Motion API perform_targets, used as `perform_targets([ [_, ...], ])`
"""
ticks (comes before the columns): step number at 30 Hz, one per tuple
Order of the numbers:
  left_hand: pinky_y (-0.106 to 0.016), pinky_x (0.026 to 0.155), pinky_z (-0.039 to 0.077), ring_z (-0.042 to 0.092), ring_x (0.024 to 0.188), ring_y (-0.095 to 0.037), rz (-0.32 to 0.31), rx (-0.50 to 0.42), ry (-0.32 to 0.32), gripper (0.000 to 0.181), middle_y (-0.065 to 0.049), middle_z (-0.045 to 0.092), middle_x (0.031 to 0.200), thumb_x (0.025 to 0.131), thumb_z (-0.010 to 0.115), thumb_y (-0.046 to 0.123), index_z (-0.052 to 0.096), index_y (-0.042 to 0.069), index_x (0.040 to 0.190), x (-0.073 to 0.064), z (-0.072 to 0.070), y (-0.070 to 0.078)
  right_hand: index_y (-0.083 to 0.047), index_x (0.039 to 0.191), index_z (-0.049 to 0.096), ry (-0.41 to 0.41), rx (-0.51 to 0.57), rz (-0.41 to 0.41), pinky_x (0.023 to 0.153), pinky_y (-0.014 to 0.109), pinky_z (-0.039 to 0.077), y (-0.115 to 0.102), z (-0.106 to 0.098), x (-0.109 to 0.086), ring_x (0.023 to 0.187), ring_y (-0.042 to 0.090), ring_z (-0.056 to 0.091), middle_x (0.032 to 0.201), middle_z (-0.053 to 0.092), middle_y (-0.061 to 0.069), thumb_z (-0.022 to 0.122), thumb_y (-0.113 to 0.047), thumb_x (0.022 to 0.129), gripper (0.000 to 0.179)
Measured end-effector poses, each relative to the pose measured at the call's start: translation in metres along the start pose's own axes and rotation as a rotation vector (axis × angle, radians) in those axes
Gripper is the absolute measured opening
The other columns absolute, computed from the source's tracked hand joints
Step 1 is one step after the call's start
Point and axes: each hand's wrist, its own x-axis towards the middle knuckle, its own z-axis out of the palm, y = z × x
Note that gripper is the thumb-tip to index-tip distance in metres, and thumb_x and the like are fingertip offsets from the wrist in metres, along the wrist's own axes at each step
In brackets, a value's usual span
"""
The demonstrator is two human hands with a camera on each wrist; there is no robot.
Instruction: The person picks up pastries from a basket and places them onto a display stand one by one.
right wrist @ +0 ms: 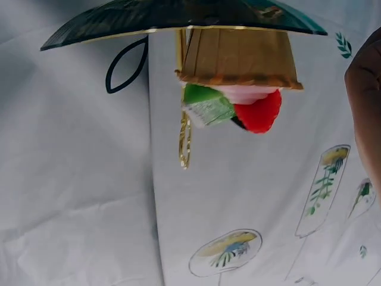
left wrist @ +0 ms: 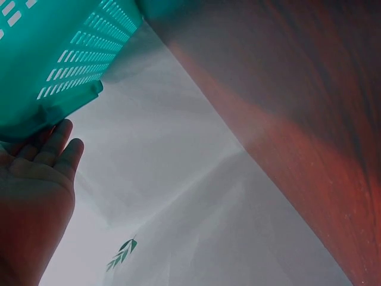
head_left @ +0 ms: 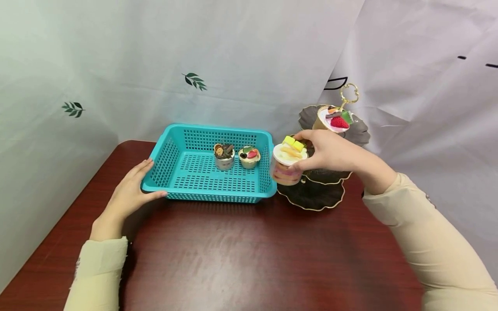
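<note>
My right hand holds a clear dessert cup with cream and yellow cubes on top, thumb and fingers around its upper side. The cup overlaps the right end of a turquoise plastic basket in the head view. My left hand touches the basket's near left corner, its fingers along the left rim and its thumb at the front rim. Inside the basket stand a chocolate-topped dessert cup and a small fruit tart. In the right wrist view, only an edge of my right hand shows.
Behind my right hand stands a dark tiered dessert stand with gold edges and a gold ring handle. A strawberry-topped cupcake sits on its top tier. A pale curtain hangs behind the reddish-brown table.
</note>
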Motion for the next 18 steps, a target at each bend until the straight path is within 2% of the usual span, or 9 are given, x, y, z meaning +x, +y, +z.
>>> perform_targets([
  [11, -0.069, 0.1, 0.033, 0.028, 0.14, -0.044, 0.011, -0.005, 0.003, 0.103, -0.022, 0.029, 0.155, 0.071, 0.081, 0.048, 0.03, 0.002, 0.15, 0.0, 0.0, 0.0, -0.008, 0.118, 0.06, -0.024, 0.016, -0.003, 0.078, 0.028, 0.05, 0.005, -0.015, -0.011, 0.084, 0.012, 0.06, 0.096, 0.066, 0.001, 0.079, -0.028, 0.075, 0.051],
  [18, -0.07, 0.099, 0.034, 0.029, 0.139, -0.045, 0.009, -0.009, 0.017, 0.101, -0.023, 0.031, 0.154, 0.071, 0.082, 0.043, 0.032, 0.003, 0.149, 0.0, 0.0, -0.001, -0.013, 0.116, 0.061, -0.017, -0.038, -0.044, 0.072, 0.023, 0.049, 0.01, -0.027, -0.017, 0.077, 0.011, 0.059, 0.089, 0.065, -0.003, 0.08, -0.028, 0.073, 0.049],
])
